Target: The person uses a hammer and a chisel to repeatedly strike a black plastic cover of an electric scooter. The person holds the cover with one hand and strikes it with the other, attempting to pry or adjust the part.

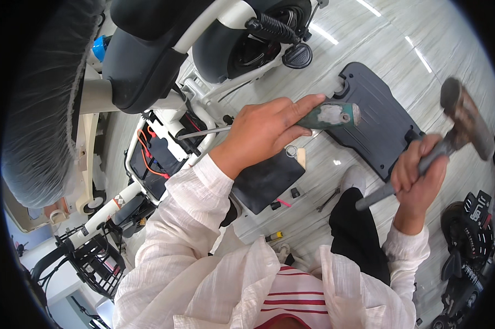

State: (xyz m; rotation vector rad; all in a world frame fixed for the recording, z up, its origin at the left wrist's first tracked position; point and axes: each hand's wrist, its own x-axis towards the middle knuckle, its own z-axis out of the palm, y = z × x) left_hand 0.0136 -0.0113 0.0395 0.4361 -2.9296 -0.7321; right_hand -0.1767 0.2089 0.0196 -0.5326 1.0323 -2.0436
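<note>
In my left hand (264,129) is a screwdriver (330,115) with a worn green handle, its butt facing right. The metal shaft passes under my hand and runs left to the white frame (169,122) of an electric bike; whether the tip touches there I cannot tell. My right hand (420,178) grips the grey handle of a hammer (466,118). The rusty hammer head is raised to the right of the screwdriver's butt, apart from it. Orange and red wires (144,148) show in the open frame bay.
A dark plastic cover (376,112) lies on the floor beyond my hands. Below my left wrist is a black flat panel (269,181), near a wrench (328,200) and a yellow-handled tool (275,236). The bike's wheel (253,46) stands at the top; black scooter parts (466,236) are at right.
</note>
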